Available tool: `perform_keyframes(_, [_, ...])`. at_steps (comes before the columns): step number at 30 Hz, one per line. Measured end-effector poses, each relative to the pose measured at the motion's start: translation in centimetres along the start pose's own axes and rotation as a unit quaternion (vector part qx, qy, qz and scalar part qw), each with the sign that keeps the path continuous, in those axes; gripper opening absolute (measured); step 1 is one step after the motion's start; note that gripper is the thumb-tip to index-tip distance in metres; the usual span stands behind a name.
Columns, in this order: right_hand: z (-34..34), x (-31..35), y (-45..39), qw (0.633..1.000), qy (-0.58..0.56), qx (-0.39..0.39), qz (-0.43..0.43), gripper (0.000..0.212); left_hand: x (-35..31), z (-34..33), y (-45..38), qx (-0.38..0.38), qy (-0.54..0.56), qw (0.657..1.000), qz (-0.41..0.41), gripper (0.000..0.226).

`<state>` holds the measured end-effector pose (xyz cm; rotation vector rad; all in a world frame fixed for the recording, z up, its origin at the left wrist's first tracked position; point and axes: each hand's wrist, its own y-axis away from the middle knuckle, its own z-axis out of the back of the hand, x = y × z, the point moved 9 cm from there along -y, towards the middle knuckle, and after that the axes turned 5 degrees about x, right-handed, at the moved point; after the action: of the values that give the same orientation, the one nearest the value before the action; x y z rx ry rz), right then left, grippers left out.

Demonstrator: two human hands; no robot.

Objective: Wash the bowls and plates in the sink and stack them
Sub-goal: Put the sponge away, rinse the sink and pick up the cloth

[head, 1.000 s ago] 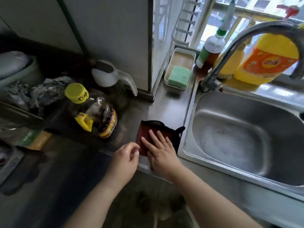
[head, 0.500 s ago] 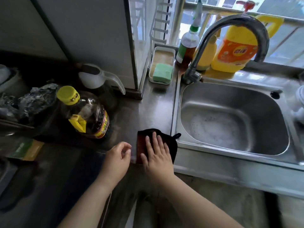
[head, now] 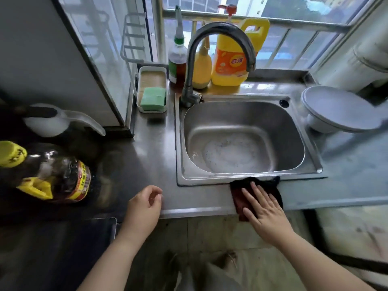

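Fingers [head: 257,194] of right hand [head: 265,215] flat on cloth [head: 238,198]; sink [head: 294,131] holding suds [head: 231,153]

White dishes [head: 340,111], a plate laid upside down over a bowl, sit stacked well beyond the right hand [head: 265,213], right of the foam-bottomed steel sink [head: 294,131].

Right hand [head: 265,208] covers middle of dark cloth [head: 238,198]. Oil bottle [head: 52,175] cut by left edge, label blurred. Stacked white dishes [head: 336,110] smeared by blur; count unclear. Faucet [head: 210,49] hides part of yellow squeeze bottle [head: 202,66]. Both forearms leave bottom edge.
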<state>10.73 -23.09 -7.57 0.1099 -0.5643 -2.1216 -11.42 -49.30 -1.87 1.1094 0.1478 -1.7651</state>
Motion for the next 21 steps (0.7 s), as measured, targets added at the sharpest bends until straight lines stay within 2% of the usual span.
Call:
perform_keyframes(3, [0.2, -2.2, 0.3, 0.992, -0.035, -0.017, -0.121, 0.078, -1.1, -1.1, 0.2, 0.01, -0.003, 1.0, -0.008, 0.011])
perform_keyframes(5, [0.2, -0.1, 0.0, 0.987, -0.058, -0.021, -0.145, 0.082, -2.4, -2.3, 0.2, 0.021, -0.01, 1.0, -0.016, 0.012])
perform_keyframes(9, [-0.9, 6.5, -0.2, 0.999, -0.033, -0.029, -0.023, 0.073, -6.0, -5.8, 0.4, 0.061, -0.029, 0.997, -0.04, 0.009])
perform_keyframes(12, [-0.9, 6.5, -0.1, 0.998, -0.002, -0.009, 0.054, 0.061, -8.8, -8.2, 0.6, 0.074, -0.041, 0.994, -0.064, 0.01])
perform_keyframes(16, [0.0, 0.4, 0.0, 0.996, 0.016, -0.019, 0.083, 0.06, -11.1, -11.2, 0.7, 0.096, -0.041, 0.993, -0.062, 0.009])
perform_keyframes(21, [1.3, -13.9, 0.3, 0.999, -0.03, 0.021, 0.007, 0.066, -13.9, -15.4, 0.9, 0.097, -0.021, 0.994, -0.047, 0.011])
